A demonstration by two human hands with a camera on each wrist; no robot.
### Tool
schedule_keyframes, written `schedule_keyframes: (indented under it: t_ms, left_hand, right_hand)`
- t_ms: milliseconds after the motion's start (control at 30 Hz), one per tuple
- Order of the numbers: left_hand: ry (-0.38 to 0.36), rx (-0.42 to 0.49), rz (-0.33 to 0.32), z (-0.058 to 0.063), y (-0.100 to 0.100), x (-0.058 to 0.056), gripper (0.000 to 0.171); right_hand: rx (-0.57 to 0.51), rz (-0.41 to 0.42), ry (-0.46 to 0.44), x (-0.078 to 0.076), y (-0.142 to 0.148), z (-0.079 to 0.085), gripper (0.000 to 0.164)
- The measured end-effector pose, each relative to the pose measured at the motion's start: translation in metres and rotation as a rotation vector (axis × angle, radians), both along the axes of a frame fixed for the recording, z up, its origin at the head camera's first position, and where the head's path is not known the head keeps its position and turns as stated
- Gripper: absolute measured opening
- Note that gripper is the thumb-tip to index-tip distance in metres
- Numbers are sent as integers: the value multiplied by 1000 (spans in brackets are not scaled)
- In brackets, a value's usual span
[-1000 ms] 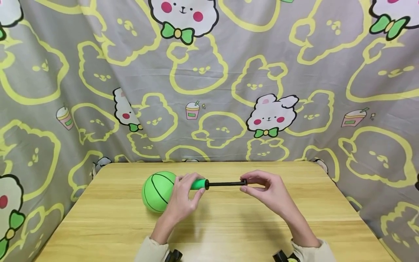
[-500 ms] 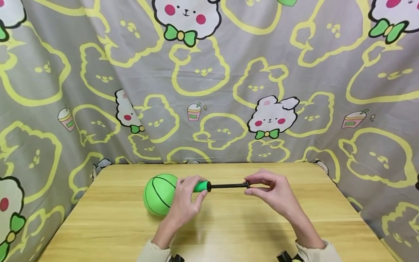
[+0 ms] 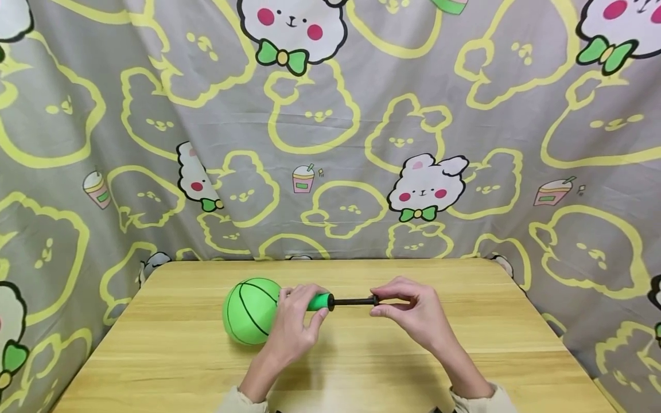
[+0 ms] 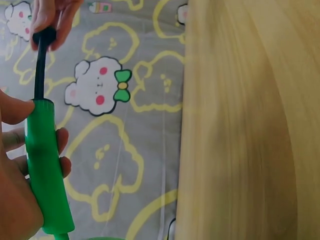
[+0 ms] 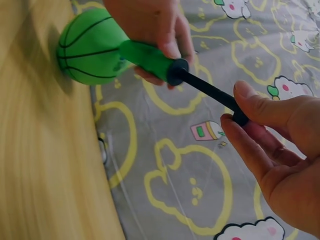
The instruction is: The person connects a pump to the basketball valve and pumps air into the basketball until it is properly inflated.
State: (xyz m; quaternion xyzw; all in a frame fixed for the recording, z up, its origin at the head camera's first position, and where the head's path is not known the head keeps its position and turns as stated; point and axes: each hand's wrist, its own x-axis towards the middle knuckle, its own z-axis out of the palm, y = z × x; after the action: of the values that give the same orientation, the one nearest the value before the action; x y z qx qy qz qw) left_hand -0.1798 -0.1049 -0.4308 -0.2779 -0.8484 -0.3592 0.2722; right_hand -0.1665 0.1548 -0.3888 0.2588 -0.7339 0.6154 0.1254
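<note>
My left hand [image 3: 295, 321] grips the green barrel of a hand pump [image 4: 46, 165], its fingers curled around it. Out of the barrel's right end comes a black rod [image 3: 354, 302], partly drawn out. At the rod's far end, my right hand [image 3: 413, 312] pinches the small black handle [image 5: 240, 117] between thumb and fingers. A green ball [image 3: 250, 312] with black lines sits on the table to the left, partly covered by the left hand. In the right wrist view the pump's narrow end points into the ball.
The light wooden table [image 3: 206, 378] runs beneath both hands, with its back edge just beyond the ball. A grey curtain [image 3: 330, 143] with yellow cartoon animals hangs behind and at both sides.
My right hand has moved left toward the left hand, so less of the black rod shows. The left hand keeps its grip on the barrel beside the ball.
</note>
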Motion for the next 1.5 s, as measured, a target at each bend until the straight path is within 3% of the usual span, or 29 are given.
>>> schedule_keyframes:
  t_ms: [567,800,1167,1500]
  left_hand:
    - [-69,-29,-19,-2,17,10,21]
    - [-25,-45,-28,-2,21,10,20]
    - [-64,-74,-24,2,14,9,20]
    - [-71,-53,-20,0,13,7,20]
  right_hand:
    - [13,-24,2,1,-22,-19,30]
    - [20,-32,-13,-1,-27,-23,29]
    - [17,100,-81,-4,-22,-16,25]
    - [44,126,-95,-2,1,-6,25]
